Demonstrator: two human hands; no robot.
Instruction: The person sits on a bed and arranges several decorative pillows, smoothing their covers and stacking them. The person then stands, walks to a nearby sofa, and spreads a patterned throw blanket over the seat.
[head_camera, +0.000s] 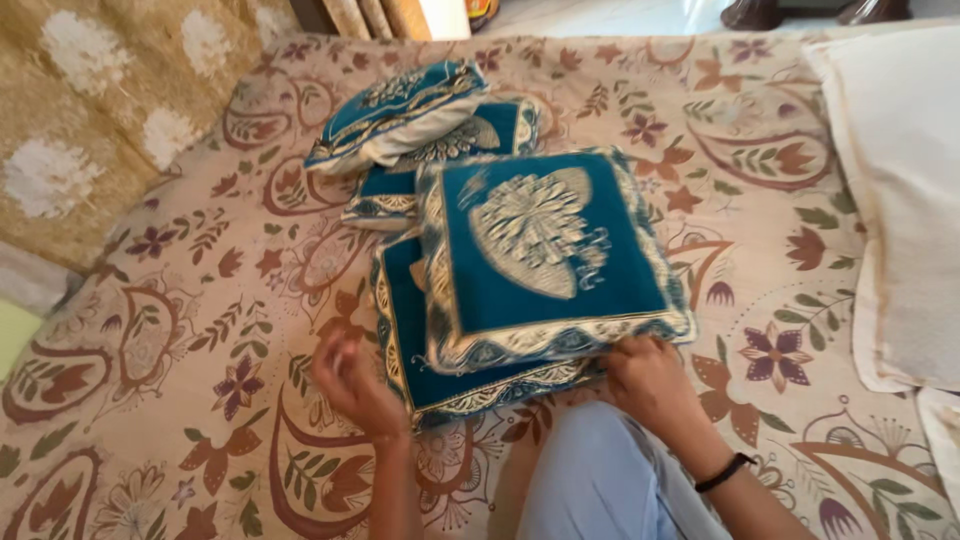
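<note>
Two hands working at a stack of blue cushions on a patterned bed.

The right hand (650, 385) is gripping the near edge of the top cushion (545, 250), fingers curling under its cream-and-gold border; the left hand (350, 385) is hovering just beside the flat blue cover (410, 340) underneath, blurred, so whether it is holding anything cannot be told. The top cushion is lying near the middle of the floral bedsheet (180, 330), with more blue cushions (410, 115) piled behind it. It looks soft, plump and light, with velvety cloth and raised embroidery; the stitched border probably offers the firmest hold. A white pillow (900, 180) is lying on the right.
</note>
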